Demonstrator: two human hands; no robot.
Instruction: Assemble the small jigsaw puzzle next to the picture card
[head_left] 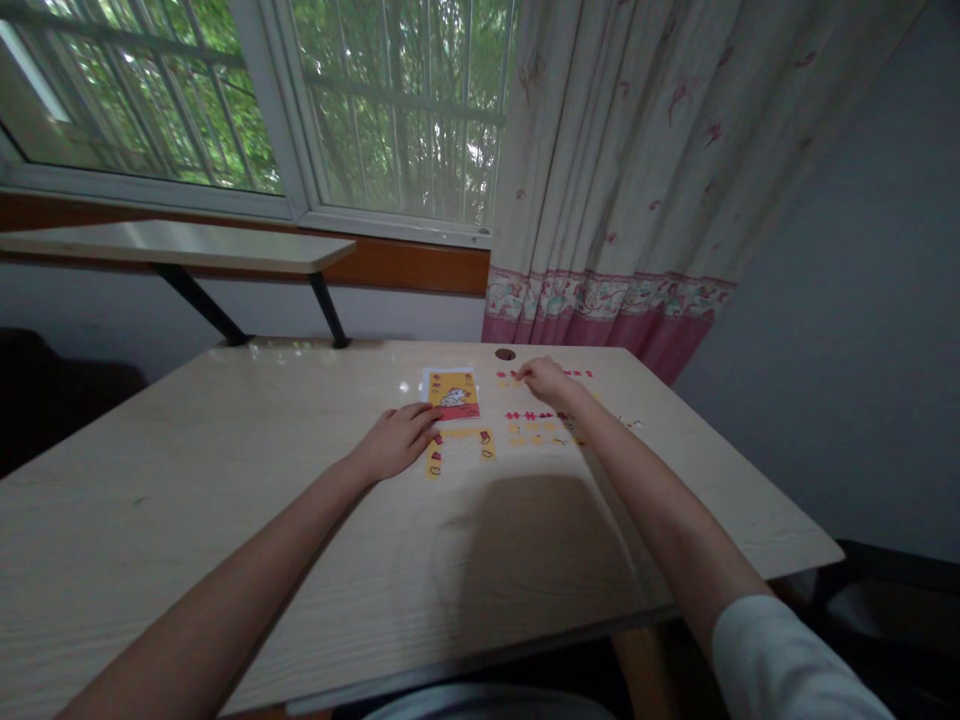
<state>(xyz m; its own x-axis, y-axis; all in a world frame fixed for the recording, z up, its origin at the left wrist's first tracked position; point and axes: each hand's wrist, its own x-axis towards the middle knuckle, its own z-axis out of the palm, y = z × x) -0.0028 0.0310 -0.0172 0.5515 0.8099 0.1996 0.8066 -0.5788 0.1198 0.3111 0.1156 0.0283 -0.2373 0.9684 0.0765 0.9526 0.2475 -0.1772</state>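
My left hand (397,440) lies flat on the table, fingers spread, its fingertips at the lower left corner of a yellow and red picture card (453,396) with a white animal on it. Just below the card is a partly assembled jigsaw puzzle (462,434), a yellow strip with ends turning down at both sides. My right hand (546,382) reaches over rows of loose puzzle pieces. Its fingertips are pinched together low by the far rows; what is between them is too small to make out. Nearer rows of red puzzle pieces (525,415) and yellow puzzle pieces (534,440) lie beside my right forearm, which partly hides them.
The pale wooden table (300,540) has a round cable hole (505,354) near its back edge. A raised shelf (180,245) on black legs stands at the back left. Behind the table hang long curtains (600,180) beside a barred window (397,110).
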